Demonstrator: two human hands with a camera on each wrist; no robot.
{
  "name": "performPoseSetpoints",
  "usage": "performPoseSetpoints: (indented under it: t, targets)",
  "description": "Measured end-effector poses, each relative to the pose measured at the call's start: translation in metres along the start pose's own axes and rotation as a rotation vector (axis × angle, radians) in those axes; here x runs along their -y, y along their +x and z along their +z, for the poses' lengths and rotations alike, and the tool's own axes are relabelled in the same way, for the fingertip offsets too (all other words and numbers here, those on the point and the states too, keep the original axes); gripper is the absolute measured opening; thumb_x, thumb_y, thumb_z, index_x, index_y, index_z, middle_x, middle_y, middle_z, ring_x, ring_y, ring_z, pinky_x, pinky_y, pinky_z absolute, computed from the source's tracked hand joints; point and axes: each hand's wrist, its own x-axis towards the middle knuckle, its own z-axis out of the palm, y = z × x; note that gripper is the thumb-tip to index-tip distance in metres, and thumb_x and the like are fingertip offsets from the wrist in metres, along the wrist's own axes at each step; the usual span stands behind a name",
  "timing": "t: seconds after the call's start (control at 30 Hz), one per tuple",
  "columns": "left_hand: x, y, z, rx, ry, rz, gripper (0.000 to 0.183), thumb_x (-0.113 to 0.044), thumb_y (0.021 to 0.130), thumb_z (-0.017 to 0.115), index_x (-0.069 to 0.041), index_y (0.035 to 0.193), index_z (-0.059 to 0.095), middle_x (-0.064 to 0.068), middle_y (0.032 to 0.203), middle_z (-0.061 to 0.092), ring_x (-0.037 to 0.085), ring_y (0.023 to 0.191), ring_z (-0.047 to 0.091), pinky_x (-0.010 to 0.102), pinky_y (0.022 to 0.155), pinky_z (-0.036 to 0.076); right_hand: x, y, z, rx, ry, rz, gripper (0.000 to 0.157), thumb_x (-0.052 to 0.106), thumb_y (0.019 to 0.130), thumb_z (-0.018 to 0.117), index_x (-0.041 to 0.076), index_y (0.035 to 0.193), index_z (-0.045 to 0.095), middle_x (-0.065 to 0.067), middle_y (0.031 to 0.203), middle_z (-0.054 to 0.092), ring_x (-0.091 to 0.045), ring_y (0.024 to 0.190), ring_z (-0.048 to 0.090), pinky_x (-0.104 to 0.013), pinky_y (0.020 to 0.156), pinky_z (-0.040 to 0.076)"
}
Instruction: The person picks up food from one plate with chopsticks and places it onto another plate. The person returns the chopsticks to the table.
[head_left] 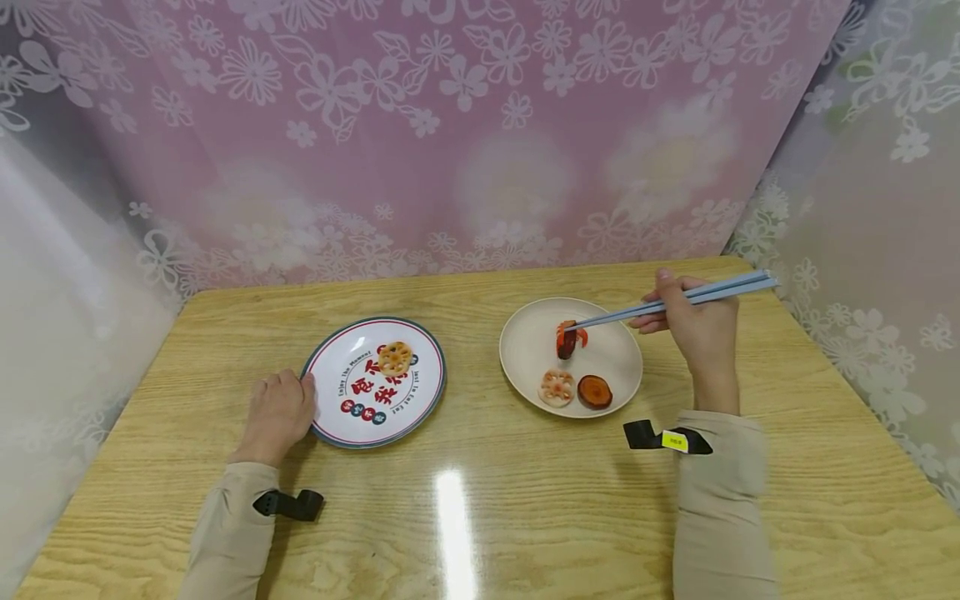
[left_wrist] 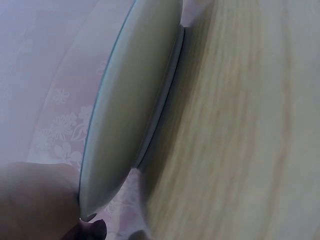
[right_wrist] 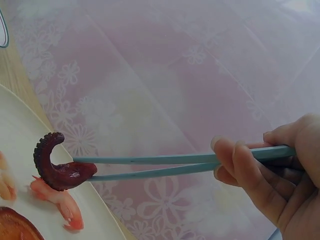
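My right hand (head_left: 701,321) holds a pair of light blue chopsticks (right_wrist: 170,160). Between their tips is a dark red octopus tentacle (right_wrist: 65,170), its curled end lined with suckers, over the cream plate (head_left: 517,379). Behind it in the right wrist view a red-and-white shrimp (right_wrist: 62,204) lies on that plate. A pale lotus root slice (head_left: 557,388) and a round brown mushroom cap (head_left: 595,392) sit near its front edge. My left hand (head_left: 279,412) grips the left rim of a white plate (head_left: 337,367) with red lettering. One browned lotus root slice (head_left: 395,359) rests there.
Both plates stand side by side on a wooden table (head_left: 390,517), with a gap between them. Pink floral cloth (head_left: 450,167) hangs along the table's back edge, and pale floral cloth (head_left: 885,275) hangs at the right.
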Motion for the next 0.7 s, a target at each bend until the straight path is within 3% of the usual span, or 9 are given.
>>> performPoseSetpoints:
  t: [0.27,0.43,0.7]
  targets:
    - [0.001,0.002,0.000,0.006,0.011,0.019,0.043,-0.019,0.103,0.024,0.018,0.098,0.045,0.035,0.096,0.050,0.048,0.098,0.046,0.053,0.094,0.027,-0.002,0.001,0.012,0.029,-0.036,-0.010,0.033,0.017,0.097,0.058,-0.010,0.078,0.066,-0.002,0.060,0.068,-0.013,0.049,0.066,-0.027,0.046,0.051]
    - [-0.001,0.004,0.001,0.021,0.013,0.012,0.045,-0.020,0.104,0.024,0.019,0.103,0.044,0.036,0.101,0.050,0.048,0.101,0.045,0.052,0.095,0.027,-0.001,-0.001,0.013,0.039,-0.011,0.005,0.030,0.019,0.096,0.060,-0.002,0.076,0.068,-0.004,0.061,0.068,-0.014,0.049,0.066,-0.027,0.045,0.050]
    - [0.004,0.005,0.003,0.009,0.009,0.014,0.045,-0.020,0.103,0.023,0.020,0.102,0.044,0.040,0.103,0.049,0.051,0.103,0.045,0.053,0.095,0.027,-0.001,0.001,0.016,0.041,-0.003,0.001,0.031,0.021,0.095,0.061,-0.001,0.075,0.068,-0.004,0.060,0.068,-0.014,0.048,0.066,-0.027,0.045,0.050]
